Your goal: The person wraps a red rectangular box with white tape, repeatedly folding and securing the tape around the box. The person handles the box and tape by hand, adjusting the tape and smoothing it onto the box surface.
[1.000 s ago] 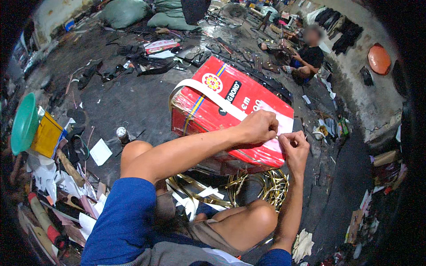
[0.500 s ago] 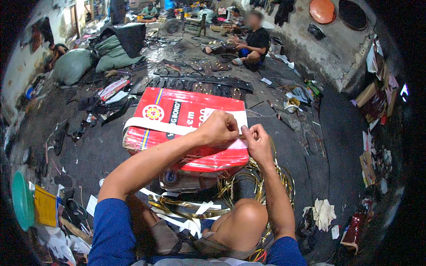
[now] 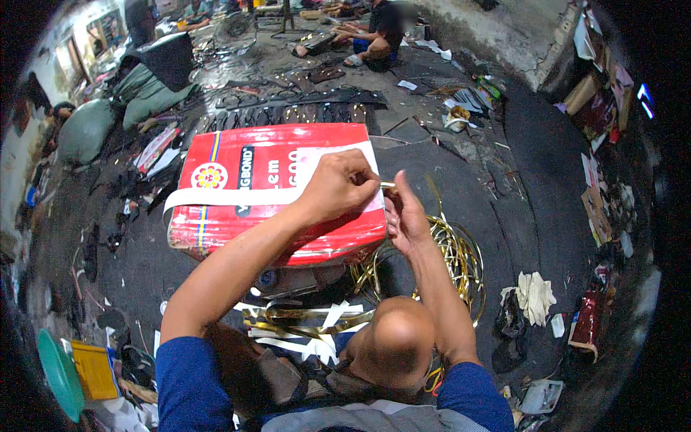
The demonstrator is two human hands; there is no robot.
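A red box (image 3: 277, 155) with a shiny plastic-like wrap stands in front of me. A flat white strip (image 3: 234, 198) runs across its top from the left edge to beneath my left hand (image 3: 338, 186). The thumb and fingers of that hand are pinched together at the box's right edge, on a short piece of gold strip (image 3: 387, 186). Just beyond the edge is my right hand (image 3: 409, 216), its thumb raised and apart from the bent fingers, close to the gold piece. Its fingertips are partly hidden.
Looped gold strips (image 3: 464, 263) lie right of the box. More gold and white strips (image 3: 309, 324) lie by my legs. Dark straps (image 3: 302, 111) line the floor beyond the box. A person (image 3: 378, 43) sits farther back. A green basin (image 3: 59, 374) stands at left, a pale cloth (image 3: 535, 297) at right.
The view has shifted, so the box appears farther left and higher. My right hand has gone from a pinch by the box edge to a raised thumb apart from the fingers. My left hand stays pinched.
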